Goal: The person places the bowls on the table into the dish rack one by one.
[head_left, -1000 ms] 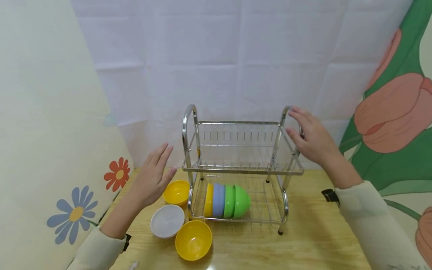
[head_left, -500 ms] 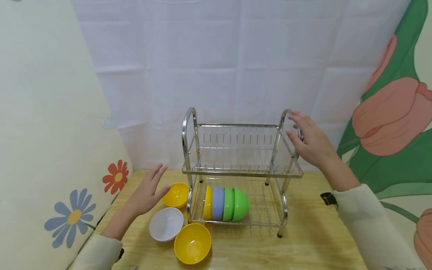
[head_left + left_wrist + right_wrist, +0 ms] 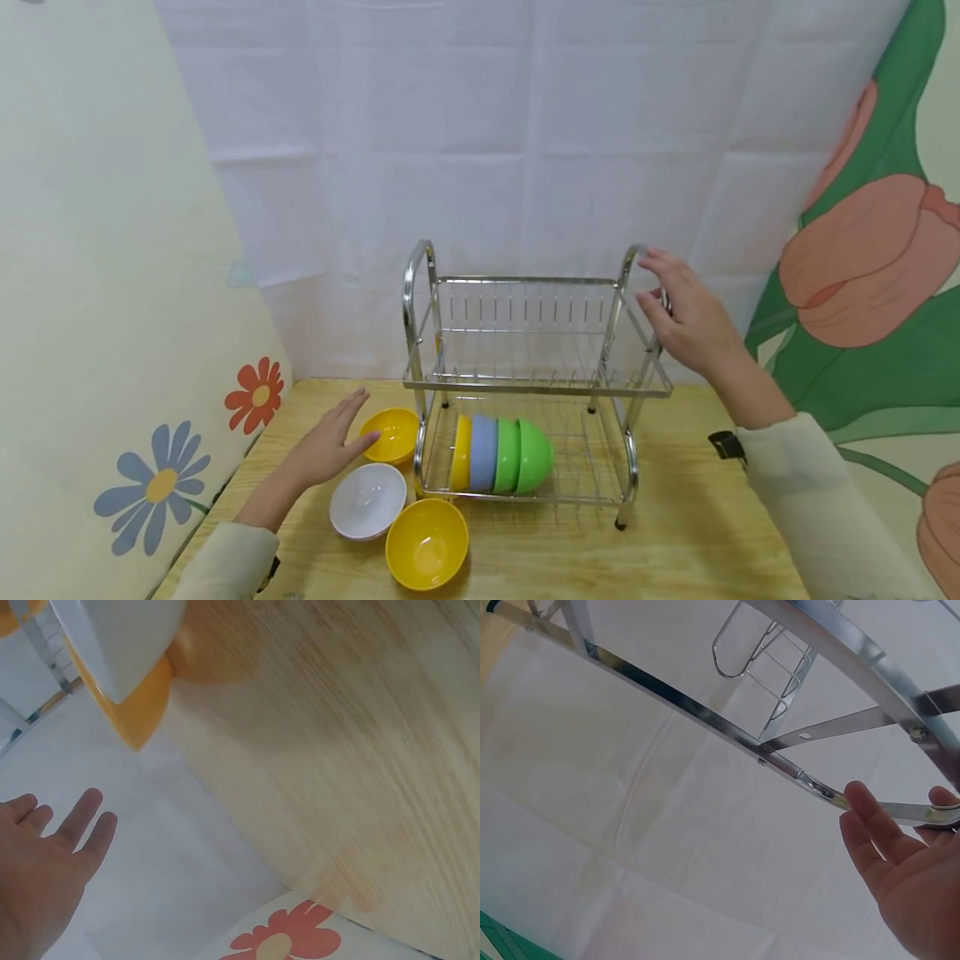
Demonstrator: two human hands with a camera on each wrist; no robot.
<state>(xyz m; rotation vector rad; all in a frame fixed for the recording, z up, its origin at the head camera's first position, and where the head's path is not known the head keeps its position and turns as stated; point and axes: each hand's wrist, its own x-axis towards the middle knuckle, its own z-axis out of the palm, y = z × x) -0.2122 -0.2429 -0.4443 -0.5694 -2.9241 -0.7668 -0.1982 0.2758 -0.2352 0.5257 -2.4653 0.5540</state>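
Observation:
A two-tier chrome dish rack [image 3: 536, 389] stands on the table. My right hand [image 3: 693, 321] is at the upper right handle, its fingers extended; in the right wrist view, fingertips [image 3: 860, 796] lie against the curved tube. Left of the rack, my left hand [image 3: 322, 446] hovers with nothing held, near a white bowl [image 3: 367, 502] and a rear yellow bowl [image 3: 395, 437]. Another yellow bowl [image 3: 427, 546] sits in front. On the lower tier, a yellow bowl [image 3: 460, 454], a blue bowl [image 3: 483, 454] and two green bowls [image 3: 536, 457] stand on edge in a row.
The wooden table [image 3: 675, 542] runs up to a white cloth [image 3: 480, 167] hanging behind the rack. A flower-painted wall [image 3: 161, 483] rises at the left, and large painted tulips [image 3: 862, 258] cover the right side. The rack's upper tier holds no bowls.
My left hand has come down towards the white and rear yellow bowls. The right hand stays at the rack's handle. The bowls and rack keep their places; the head view tilts slightly.

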